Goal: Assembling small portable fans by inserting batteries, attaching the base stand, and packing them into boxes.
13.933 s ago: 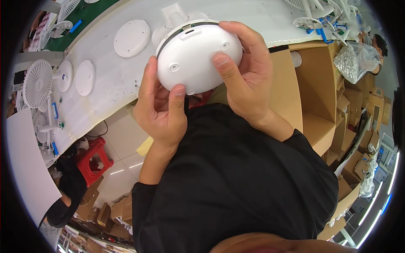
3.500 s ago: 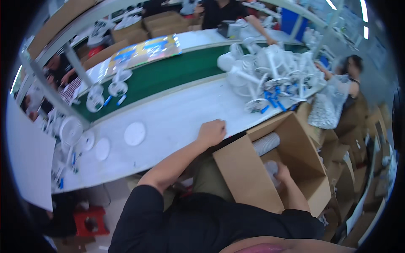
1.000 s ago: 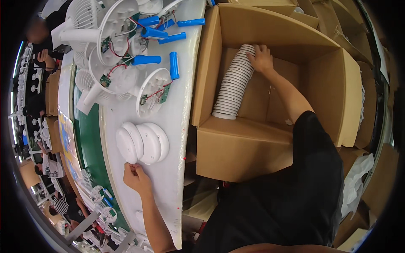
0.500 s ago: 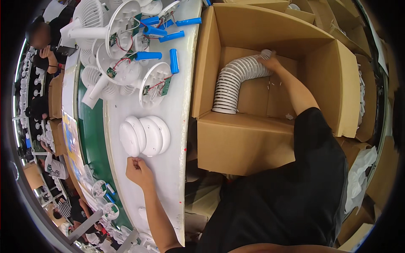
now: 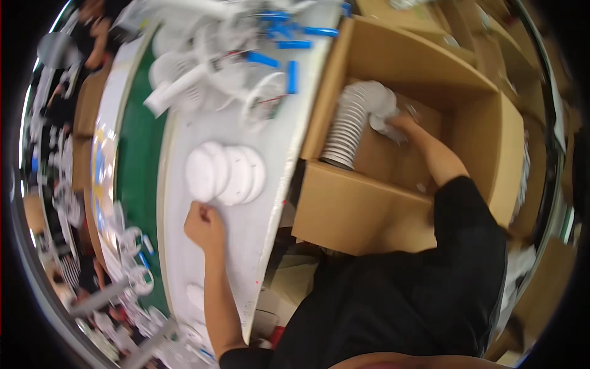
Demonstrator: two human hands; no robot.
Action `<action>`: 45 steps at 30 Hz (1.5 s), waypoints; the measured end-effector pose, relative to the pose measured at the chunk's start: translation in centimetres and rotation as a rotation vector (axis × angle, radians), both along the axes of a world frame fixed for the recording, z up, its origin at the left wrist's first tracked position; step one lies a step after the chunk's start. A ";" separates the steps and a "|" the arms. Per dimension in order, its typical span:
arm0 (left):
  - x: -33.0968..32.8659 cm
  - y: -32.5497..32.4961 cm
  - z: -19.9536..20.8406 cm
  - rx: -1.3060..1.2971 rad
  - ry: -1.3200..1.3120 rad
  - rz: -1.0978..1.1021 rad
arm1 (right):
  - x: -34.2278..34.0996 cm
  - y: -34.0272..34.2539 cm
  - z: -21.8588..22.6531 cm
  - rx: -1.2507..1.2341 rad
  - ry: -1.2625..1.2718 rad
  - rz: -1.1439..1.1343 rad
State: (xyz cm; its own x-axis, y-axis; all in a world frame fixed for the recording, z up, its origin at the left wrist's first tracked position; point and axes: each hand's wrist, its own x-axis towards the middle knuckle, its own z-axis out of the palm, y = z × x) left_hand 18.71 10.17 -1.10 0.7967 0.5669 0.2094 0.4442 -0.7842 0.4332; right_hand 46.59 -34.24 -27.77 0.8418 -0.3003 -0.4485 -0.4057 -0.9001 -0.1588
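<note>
On the white table, several white round plastic covers (image 5: 244, 177) lie in an overlapping row. My left hand (image 5: 204, 222) is just on the near side of them, fingers curled closed; whether anything is in them is hidden. Inside the large cardboard box (image 5: 356, 200), a long stack of the same kind of white round covers (image 5: 345, 132) leans along the left side and bends over at its far end. My right hand (image 5: 401, 125) reaches into the box, closed at the loose end of this stack, on white covers blurred by motion.
Several white fan bodies (image 5: 203, 80) with exposed wiring and blue cylindrical batteries (image 5: 292, 77) crowd the far end of the table. A green conveyor strip (image 5: 142, 154) runs along its left. More cardboard boxes (image 5: 510, 55) stand at the right. People work beyond the conveyor.
My right hand has drawn nearer with the stack's end, which now folds downward and breaks apart. My left hand stays beside the table covers. The view has shifted and blurred.
</note>
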 end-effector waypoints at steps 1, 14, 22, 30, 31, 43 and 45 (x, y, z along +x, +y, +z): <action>-0.1 0.0 0.0 0.020 0.005 -0.003 | -0.4 -1.0 0.8 0.000 -0.005 0.034; -4.2 -0.7 0.7 -0.070 -0.056 0.040 | -6.3 -10.9 8.9 -0.172 -0.145 0.356; -4.8 -0.8 -1.2 -0.041 -0.129 0.003 | -7.5 -12.3 19.0 -0.181 -0.297 0.332; -5.1 -1.0 -1.2 -0.890 -0.537 0.089 | -19.9 9.7 41.3 0.117 -1.314 1.060; -5.8 -1.0 -0.5 -0.890 -0.553 0.099 | -20.3 13.4 41.5 0.133 -1.404 1.192; -5.5 0.1 -1.6 -0.387 -0.780 -0.134 | -24.7 31.1 35.8 0.252 -1.088 2.112; -6.9 -1.5 -2.0 0.115 -0.753 0.075 | -27.6 30.7 38.6 -0.014 -1.021 2.305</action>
State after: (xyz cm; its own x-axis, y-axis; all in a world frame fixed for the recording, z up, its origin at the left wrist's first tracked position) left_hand 11.83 8.63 -3.06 0.3761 0.5553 0.7418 0.1154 -0.8224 0.5571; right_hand 19.01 -3.58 10.87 -0.4166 0.9057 0.0782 0.8439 0.3532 0.4039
